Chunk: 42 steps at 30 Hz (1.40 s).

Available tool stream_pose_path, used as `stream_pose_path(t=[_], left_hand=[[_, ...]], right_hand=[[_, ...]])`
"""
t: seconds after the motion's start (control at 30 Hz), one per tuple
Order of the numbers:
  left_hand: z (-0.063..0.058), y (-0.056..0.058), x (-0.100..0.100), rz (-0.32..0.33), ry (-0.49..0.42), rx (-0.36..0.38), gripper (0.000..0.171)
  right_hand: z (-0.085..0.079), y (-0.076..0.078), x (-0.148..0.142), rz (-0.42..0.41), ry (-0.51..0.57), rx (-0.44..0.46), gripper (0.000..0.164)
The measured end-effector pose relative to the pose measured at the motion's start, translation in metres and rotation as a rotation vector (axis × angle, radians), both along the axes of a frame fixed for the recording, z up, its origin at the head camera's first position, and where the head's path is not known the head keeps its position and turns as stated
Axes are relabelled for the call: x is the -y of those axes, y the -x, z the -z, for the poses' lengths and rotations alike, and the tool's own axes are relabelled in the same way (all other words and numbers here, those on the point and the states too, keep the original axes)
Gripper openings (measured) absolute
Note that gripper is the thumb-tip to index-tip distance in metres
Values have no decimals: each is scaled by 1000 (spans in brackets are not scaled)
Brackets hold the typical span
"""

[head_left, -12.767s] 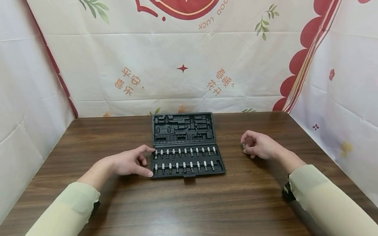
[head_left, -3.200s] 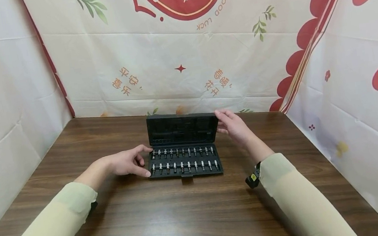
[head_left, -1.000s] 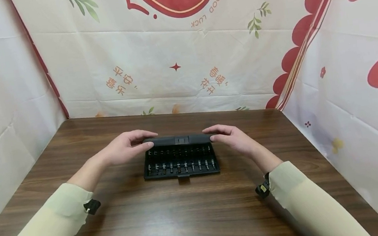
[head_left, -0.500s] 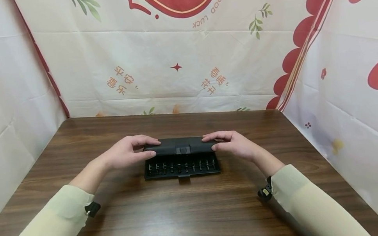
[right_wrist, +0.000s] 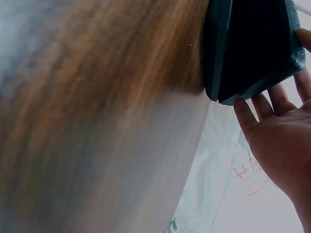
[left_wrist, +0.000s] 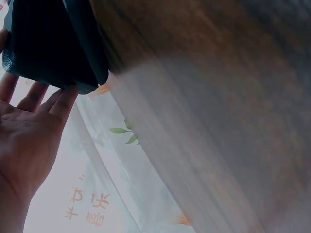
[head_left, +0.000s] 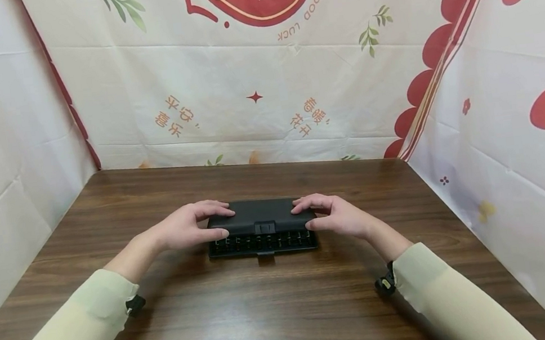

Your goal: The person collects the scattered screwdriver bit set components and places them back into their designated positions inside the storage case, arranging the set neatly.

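Note:
A black plastic socket-set case lies on the table with its lid [head_left: 257, 211] tilted down partway over the base [head_left: 242, 255]. Through the gap at the front, a row of metal bit sockets [head_left: 259, 243] shows; the back row is hidden under the lid. My left hand [head_left: 183, 227] holds the lid's left end, thumb at the front edge and fingers on top. At the right end my right hand [head_left: 342, 218] grips it the same way. In the left wrist view, fingers bend at the corner of the lid [left_wrist: 43, 43]; the right wrist view mirrors this.
A latch [head_left: 265, 227] sits mid-front on the lid, above a tab [head_left: 265, 255] on the base. The wooden table [head_left: 250, 320] ends at a printed cloth backdrop [head_left: 229, 67], with cloth on both sides. Each wrist wears a black device [head_left: 385, 285].
Earlier the right hand pinched a small socket beside the wide-open case, then raised the lid. The left hand has moved from the base to the lid, and both hands have lowered it forward.

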<state>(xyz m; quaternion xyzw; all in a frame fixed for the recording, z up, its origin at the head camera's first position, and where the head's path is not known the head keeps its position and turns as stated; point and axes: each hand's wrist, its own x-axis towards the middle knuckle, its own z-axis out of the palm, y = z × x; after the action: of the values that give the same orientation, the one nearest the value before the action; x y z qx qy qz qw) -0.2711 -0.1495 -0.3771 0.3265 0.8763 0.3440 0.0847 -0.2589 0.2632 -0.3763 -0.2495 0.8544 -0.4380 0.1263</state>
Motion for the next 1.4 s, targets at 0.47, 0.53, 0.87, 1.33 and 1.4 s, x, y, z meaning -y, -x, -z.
stream_pose_path(t=[0.47, 0.53, 0.87, 1.33, 1.4], left_hand=[[8, -3, -8, 61, 46, -30, 48], [8, -4, -8, 66, 51, -32, 47], [8, -5, -10, 86, 93, -36, 49], [10, -8, -10, 82, 107, -31, 47], [11, -8, -10, 80, 110, -34, 47]], right_hand=[[6, -10, 4, -37, -133, -98, 48], [6, -10, 4, -40, -144, -101, 47], [6, -10, 6, -44, -209, -96, 46], [6, -14, 10, -56, -264, -129, 45], [6, -14, 10, -57, -267, -130, 45]])
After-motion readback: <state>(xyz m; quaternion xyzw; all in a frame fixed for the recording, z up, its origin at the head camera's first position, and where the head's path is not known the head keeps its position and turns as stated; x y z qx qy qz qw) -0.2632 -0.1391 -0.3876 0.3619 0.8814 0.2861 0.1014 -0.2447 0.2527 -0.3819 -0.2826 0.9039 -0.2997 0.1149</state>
